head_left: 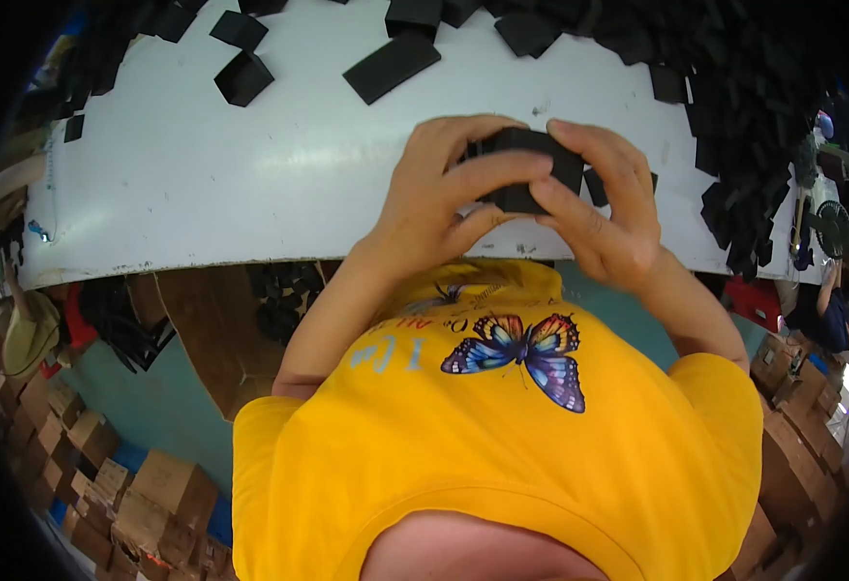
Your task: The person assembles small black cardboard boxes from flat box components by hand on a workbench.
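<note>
- Near the counter's [294,194] front edge, right of its middle, my left fingers [497,172] and right fingers [582,215] close around a small black box [567,169] from both sides.
- Much of the box is hidden behind my fingers, so I might squeeze unevenly and dent or twist a wall I can't see.
- Should one side loosen, it could slip over the front edge, close to my yellow shirt [424,426].
- Just beside my right fingers sits another black piece [596,188], partly hidden; a sideways swing could knock it.
- Toward the right end, the black pile [734,145] reaches almost to the front edge; a bump there might send pieces off.
</note>
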Demonstrator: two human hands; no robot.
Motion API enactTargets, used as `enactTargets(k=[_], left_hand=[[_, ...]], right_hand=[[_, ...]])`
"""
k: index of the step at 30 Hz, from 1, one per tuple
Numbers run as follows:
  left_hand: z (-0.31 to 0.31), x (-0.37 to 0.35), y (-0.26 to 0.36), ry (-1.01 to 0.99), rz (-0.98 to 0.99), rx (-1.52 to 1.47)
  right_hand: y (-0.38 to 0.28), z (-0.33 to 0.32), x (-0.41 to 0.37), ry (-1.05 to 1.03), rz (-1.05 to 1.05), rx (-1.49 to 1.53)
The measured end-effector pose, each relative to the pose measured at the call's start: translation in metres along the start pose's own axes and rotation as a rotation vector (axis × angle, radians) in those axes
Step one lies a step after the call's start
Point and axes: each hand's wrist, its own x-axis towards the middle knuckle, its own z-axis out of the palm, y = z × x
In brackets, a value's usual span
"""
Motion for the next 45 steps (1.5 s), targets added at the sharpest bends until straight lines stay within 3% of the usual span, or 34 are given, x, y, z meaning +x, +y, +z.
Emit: enactTargets(k=[2,9,14,16,17,18,20,22,24,26,29,30,33,36,40,43,45], left_hand=[[0.012,-0.007,-0.015,0.058,0.079,-0.060],[0.024,-0.017,-0.016,0.117,-0.072,-0.264],[-0.002,-0.006,0.007,-0.022,-0.072,-0.089],[-0.019,0.001,0.023,-0.049,0.001,0.004],[-0.032,0.000,0.019,0.048,0.072,0.046],[-0.048,-0.003,0.011,0.144,0.138,0.084],[-0.098,-0.013,-0.020,0.441,-0.064,0.347],[-0.132,-0.015,-0.050,0.418,-0.294,0.745],[-0.152,-0.019,-0.080,0.304,-0.321,0.744],[-0.163,-0.030,-0.113,0.192,-0.298,0.662],[-0.158,-0.024,-0.107,0.119,-0.467,0.744],[-0.156,-0.024,-0.103,0.134,-0.393,0.710],[-0.127,-0.022,-0.063,0.467,-0.547,0.143],[-0.097,-0.004,-0.004,0.484,-0.252,-0.067],[-0.050,0.026,0.054,0.197,0.124,-0.021],[-0.028,0.034,0.059,-0.020,0.094,0.092],[-0.018,0.036,0.054,-0.066,0.040,0.119]], right_hand=[[-0.003,0.001,-0.001,-0.009,0.026,-0.002],[-0.004,0.010,-0.002,0.048,0.090,0.051],[-0.010,-0.006,0.002,0.016,0.114,0.128],[0.003,-0.004,0.002,0.167,0.178,0.321],[0.009,-0.004,0.000,0.234,0.219,0.425],[0.017,-0.008,0.004,0.291,0.408,0.418],[0.062,0.004,0.019,0.193,0.376,0.227],[0.099,0.033,0.037,0.064,0.124,0.198],[0.111,0.066,0.061,-0.081,-0.157,0.153],[0.098,0.090,0.078,-0.202,-0.195,0.115],[0.097,0.112,0.082,-0.301,-0.221,-0.003],[0.099,0.116,0.081,-0.318,-0.222,-0.053],[0.108,0.113,0.065,-0.244,-0.184,-0.141],[0.120,0.099,0.031,-0.363,-0.101,-0.182],[0.105,0.077,0.009,-0.208,0.077,-0.065],[0.089,0.057,-0.004,-0.021,0.137,-0.080],[0.086,0.047,-0.015,-0.115,0.198,-0.150]])
